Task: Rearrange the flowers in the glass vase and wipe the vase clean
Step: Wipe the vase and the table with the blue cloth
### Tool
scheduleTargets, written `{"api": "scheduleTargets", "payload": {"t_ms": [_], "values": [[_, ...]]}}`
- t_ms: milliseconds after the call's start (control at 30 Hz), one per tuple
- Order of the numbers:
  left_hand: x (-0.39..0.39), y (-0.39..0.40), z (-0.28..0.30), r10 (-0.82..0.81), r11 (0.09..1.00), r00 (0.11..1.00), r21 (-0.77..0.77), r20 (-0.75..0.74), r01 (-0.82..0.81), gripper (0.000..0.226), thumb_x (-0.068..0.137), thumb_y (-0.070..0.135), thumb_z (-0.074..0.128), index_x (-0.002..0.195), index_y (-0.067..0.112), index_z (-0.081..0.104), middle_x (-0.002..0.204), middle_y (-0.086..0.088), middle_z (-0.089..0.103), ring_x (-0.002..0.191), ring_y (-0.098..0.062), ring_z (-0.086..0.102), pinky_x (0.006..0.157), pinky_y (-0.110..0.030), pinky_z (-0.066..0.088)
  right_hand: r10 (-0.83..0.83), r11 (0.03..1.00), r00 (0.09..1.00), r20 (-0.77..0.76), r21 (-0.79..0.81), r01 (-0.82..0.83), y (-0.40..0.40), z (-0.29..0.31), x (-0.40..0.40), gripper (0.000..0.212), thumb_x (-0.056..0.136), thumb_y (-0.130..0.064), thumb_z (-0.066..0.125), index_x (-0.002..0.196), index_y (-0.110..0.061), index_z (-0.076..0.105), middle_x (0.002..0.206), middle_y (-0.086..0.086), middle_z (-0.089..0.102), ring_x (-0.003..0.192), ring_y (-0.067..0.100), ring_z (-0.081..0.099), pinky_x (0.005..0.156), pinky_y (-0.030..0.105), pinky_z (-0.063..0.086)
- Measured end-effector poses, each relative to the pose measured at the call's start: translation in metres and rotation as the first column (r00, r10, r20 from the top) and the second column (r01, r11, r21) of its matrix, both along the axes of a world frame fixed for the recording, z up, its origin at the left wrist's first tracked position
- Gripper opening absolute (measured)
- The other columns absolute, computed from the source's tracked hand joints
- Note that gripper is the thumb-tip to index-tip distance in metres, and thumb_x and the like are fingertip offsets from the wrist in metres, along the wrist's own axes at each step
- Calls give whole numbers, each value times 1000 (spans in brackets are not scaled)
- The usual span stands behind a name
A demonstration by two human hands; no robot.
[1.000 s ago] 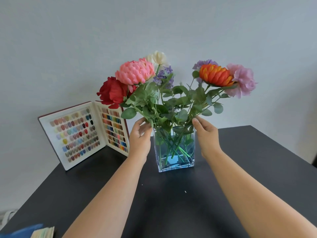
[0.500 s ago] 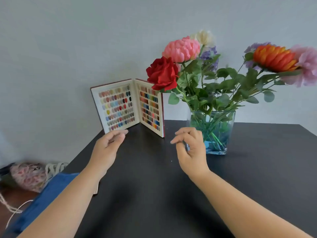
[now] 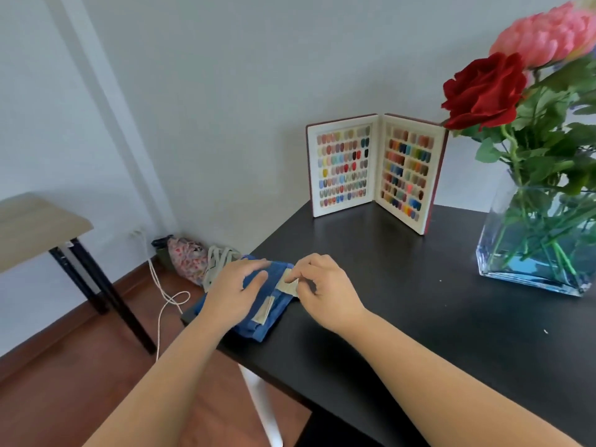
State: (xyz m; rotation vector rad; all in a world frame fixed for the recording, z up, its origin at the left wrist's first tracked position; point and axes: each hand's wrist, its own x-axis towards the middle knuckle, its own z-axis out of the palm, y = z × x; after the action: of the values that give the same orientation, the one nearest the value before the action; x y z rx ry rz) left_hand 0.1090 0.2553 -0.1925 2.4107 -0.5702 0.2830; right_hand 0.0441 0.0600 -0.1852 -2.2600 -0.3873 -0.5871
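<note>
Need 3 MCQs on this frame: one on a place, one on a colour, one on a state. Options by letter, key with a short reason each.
1. Where does the blue cloth lie?
A. at the table's near left corner
B. beside the vase
C. on the floor

2. What colour is the rose nearest the swatch book?
A. white
B. red
C. orange

3. What is the right hand doing?
A. gripping the glass vase
B. resting flat on the table
C. pinching a pale tag on the cloth

Key: 1 A, the cloth sits at the table corner under the left hand. 2 B, the bloom is deep red. 3 C, its fingers pinch the pale tag, with the vase far off to the right.
</note>
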Motion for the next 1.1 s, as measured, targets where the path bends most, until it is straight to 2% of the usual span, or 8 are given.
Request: {"api": "scheduleTargets", "payload": {"t_ms": [233,367,500,633,833,967,1033,1100], "values": [[-1,43,-16,0,981,1000,195,11,-2,34,101,23,53,134,22,62,141,6,58,138,-15,43,108,-20,23,-73,976,972,-222,-217,24,45,-25,20,47,96,-35,48,139,-17,47,146,1,42,136,16,32,110,28,25],[-2,53,-25,-14,979,996,203,-86,31,42,102,30,50,144,22,51,152,8,44,147,-17,28,116,-23,15,-120,946,950,-289,-323,21,59,-26,30,57,96,-42,43,146,-17,34,155,4,27,143,22,17,115,35,17],[-1,55,-30,5,976,993,218,-119,22,52,103,39,45,152,24,37,159,12,30,151,-14,17,117,-27,8,-107,892,892,-439,-438,-109,66,-29,35,73,94,-56,36,152,-18,13,160,8,3,146,24,-2,117,40,3],[3,50,-23,1,956,994,293,-107,30,54,104,45,36,155,29,28,161,16,20,152,-10,9,119,-36,3,-95,892,864,-495,-427,-147,55,-19,43,78,93,-58,37,152,-16,8,161,5,-5,146,21,-8,116,39,-1],[5,73,-26,-49,926,990,365,-130,94,60,102,53,36,156,31,21,162,19,14,152,-10,4,123,-46,-2,-106,878,851,-515,-450,-163,72,-12,50,74,92,-54,46,151,-17,19,160,3,8,146,22,6,116,40,12],[0,67,-30,-36,952,997,301,-72,57,58,99,58,39,152,37,33,158,23,26,153,-13,4,121,-52,-5,-161,879,848,-505,-464,-110,69,-7,52,59,89,-49,54,142,-27,41,155,-4,28,138,23,32,108,40,34],[-4,62,-35,38,973,997,231,-69,-21,48,97,54,46,143,42,46,152,25,38,152,-15,10,119,-56,-3,-183,885,848,-497,-459,-77,72,-4,51,40,88,-42,59,125,-29,60,136,-4,54,119,22,54,91,35,48],[-5,55,-33,102,971,994,221,-44,-90,35,96,47,52,131,46,57,143,25,50,150,-17,16,117,-59,1,-181,905,852,-491,-423,-52,77,-2,50,19,87,-33,61,101,-25,71,100,-1,68,91,21,64,71,31,52]]}}
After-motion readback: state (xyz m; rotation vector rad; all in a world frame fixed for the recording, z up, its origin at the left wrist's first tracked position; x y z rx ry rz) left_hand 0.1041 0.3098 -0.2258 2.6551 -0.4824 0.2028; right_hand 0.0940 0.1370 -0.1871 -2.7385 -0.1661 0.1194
